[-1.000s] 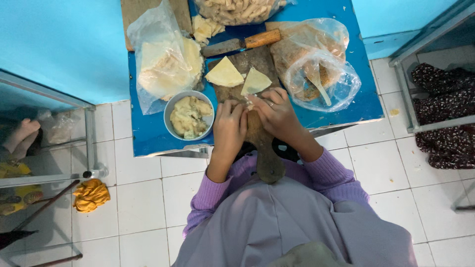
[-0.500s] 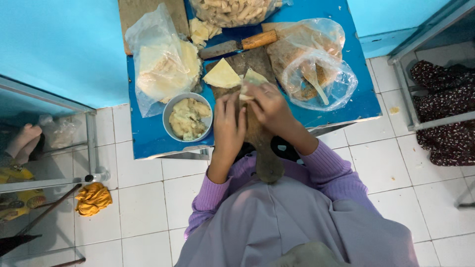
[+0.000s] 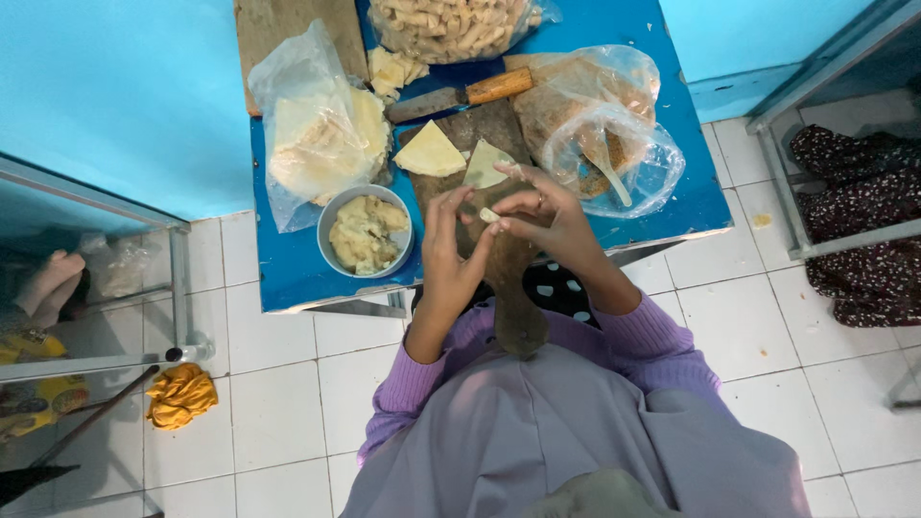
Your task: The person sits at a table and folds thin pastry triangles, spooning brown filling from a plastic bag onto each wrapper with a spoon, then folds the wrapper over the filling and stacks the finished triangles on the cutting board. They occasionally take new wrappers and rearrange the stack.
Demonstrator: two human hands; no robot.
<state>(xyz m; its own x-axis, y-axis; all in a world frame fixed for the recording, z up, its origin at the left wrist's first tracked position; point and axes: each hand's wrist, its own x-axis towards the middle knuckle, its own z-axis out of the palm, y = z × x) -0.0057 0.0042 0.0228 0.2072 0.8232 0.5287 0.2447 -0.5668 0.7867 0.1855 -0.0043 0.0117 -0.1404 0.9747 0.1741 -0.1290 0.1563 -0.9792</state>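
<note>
Both hands meet over the dark wooden board (image 3: 499,192) that lies on the blue bench (image 3: 288,259). The left hand (image 3: 449,251) and the right hand (image 3: 547,219) pinch a small pale dough piece (image 3: 489,215) between their fingertips, fingers closed on it from either side, just above the middle of the board.

Judging by what lies about, the work is well under way but not finished. Two pale triangular wrappers (image 3: 429,152) rest on the far end of the board, unfolded. Left of the board, a grey bowl (image 3: 365,233) holds a good amount of yellowish filling. Beyond the board, a clear bag of rolled pieces (image 3: 451,24) sits at the far edge of the bench and looks full. A bag of flat sheets (image 3: 317,139) left of the board also appears well stocked. A wooden-handled knife (image 3: 460,96) lies just beyond the board.
</note>
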